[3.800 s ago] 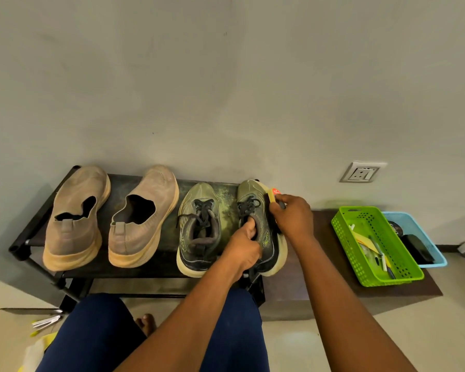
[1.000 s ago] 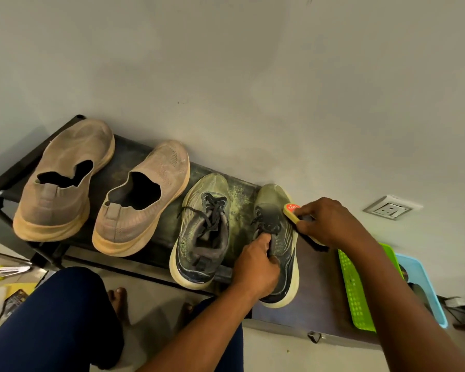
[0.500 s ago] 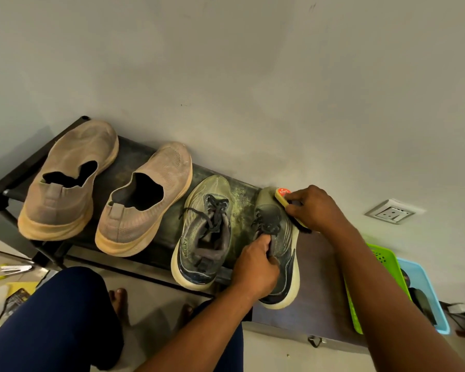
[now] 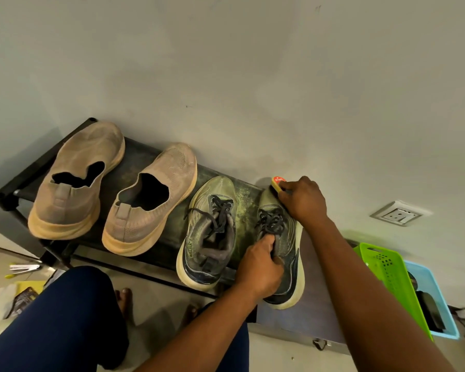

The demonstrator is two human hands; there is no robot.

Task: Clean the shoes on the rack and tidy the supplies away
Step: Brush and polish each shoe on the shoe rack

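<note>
Nearest the camera, the left hand (image 4: 261, 267) grips the collar of the green lace-up shoe (image 4: 281, 245), pinning it at the right end of the rack (image 4: 151, 157). The shoe's long axis runs from heel, close to the person, to toe at the wall. Farther off, the right hand (image 4: 304, 201) is clamped round a brush (image 4: 277, 183) over the toe; its bristles are hidden, probably touching. Judging by this, strokes should run heelward along that axis.
</note>
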